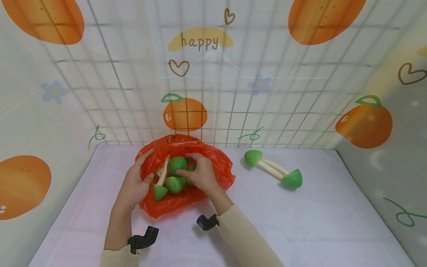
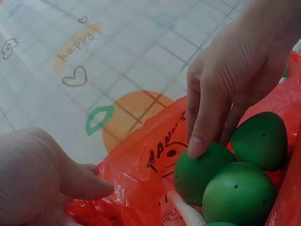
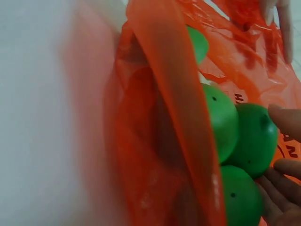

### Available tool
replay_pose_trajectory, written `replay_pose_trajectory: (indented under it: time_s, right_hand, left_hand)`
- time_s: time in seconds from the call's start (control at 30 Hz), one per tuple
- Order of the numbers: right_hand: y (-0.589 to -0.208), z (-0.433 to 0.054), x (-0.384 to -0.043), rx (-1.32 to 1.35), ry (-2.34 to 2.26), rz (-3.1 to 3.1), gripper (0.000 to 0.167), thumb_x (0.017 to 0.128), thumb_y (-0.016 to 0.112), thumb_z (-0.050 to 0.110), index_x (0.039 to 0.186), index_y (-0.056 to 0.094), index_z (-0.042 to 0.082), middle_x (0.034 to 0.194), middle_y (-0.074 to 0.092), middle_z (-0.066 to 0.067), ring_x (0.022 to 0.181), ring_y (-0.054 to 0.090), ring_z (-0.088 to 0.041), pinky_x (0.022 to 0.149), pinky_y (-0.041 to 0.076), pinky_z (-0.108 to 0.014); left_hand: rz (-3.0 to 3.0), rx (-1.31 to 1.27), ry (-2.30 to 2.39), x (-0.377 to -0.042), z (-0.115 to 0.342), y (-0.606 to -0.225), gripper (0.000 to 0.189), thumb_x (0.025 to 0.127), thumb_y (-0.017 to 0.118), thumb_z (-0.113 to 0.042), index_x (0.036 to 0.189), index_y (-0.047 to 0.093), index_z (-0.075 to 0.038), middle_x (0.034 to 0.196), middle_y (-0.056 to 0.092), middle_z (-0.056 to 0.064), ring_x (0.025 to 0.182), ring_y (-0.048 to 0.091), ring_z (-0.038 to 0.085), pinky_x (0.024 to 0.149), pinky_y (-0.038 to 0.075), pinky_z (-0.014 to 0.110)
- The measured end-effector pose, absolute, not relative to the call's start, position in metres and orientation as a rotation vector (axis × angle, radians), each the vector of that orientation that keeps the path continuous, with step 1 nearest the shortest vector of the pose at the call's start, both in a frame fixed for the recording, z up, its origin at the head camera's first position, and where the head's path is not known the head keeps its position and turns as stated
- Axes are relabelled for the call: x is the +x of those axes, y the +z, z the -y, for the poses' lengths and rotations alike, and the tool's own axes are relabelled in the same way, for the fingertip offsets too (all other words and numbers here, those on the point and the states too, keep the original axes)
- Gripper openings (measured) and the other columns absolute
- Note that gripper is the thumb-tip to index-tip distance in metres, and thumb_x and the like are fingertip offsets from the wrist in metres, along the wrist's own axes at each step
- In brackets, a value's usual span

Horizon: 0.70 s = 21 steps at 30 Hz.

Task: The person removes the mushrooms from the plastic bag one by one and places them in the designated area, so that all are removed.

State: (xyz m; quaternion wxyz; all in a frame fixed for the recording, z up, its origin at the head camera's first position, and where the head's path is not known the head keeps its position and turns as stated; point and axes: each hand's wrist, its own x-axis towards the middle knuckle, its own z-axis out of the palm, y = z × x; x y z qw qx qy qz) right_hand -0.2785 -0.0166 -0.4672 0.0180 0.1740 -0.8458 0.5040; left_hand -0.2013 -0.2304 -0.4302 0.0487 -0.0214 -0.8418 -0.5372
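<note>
Left sleeve (image 1: 119, 259): plain beige, my feed only catches the end
Right sleeve (image 1: 248, 239): same beige, I see way more of it
Left cam (image 1: 144, 239): black, chunky, bent, tiny dots on the side
Right cam (image 1: 207, 222): black too, kinda stubby

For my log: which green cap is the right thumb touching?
The rear green cap, beside the pale stem's tip: the thumb of the right hand rests only there.
</note>
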Motion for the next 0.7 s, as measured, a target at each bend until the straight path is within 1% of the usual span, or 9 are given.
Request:
replay_pose_trajectory:
  time_s: [0.2, 0.57, 0.7]
  right_hand:
    - [-0.4690, 0.0231, -0.2764, 0.505, 1.467, 2.639, 0.062, 0.085, 0.090, 0.026, 0.136, 0.065, 0.000, 0.128, 0.069, -0.012, 0.118, 0.065, -0.030, 0.099, 0.058, -0.043]
    - [-0.4726, 0.0262, -0.2736, 0.463, 1.433, 2.602, 0.059, 0.084, 0.090, 0.024, 0.133, 0.068, 0.001, 0.124, 0.071, -0.011, 0.114, 0.066, -0.029, 0.096, 0.059, -0.041]
    - [-0.4752, 0.0267, -0.2729, 0.457, 1.446, 2.563, 0.058, 0.083, 0.091, 0.023, 0.132, 0.069, 0.000, 0.123, 0.072, -0.012, 0.112, 0.068, -0.029, 0.096, 0.060, -0.043]
  left_hand:
    - [2.568, -0.070, -1.633, -0.2015, 0.2314, -0.4297, 0.074, 0.099, 0.055, 0.007, 0.165, 0.033, -0.019, 0.168, 0.032, 0.012, 0.155, 0.028, 0.039, 0.116, 0.037, 0.064]
    - [2.578, -0.047, -1.644, -0.2006, 0.2313, -0.4283, 0.075, 0.100, 0.055, 0.007, 0.166, 0.033, -0.020, 0.169, 0.032, 0.012, 0.155, 0.027, 0.039, 0.116, 0.036, 0.064]
    - [2.579, -0.044, -1.637, -0.2004, 0.2316, -0.4286, 0.075, 0.099, 0.055, 0.007, 0.166, 0.033, -0.020, 0.169, 0.032, 0.012, 0.155, 0.027, 0.039, 0.117, 0.036, 0.064]
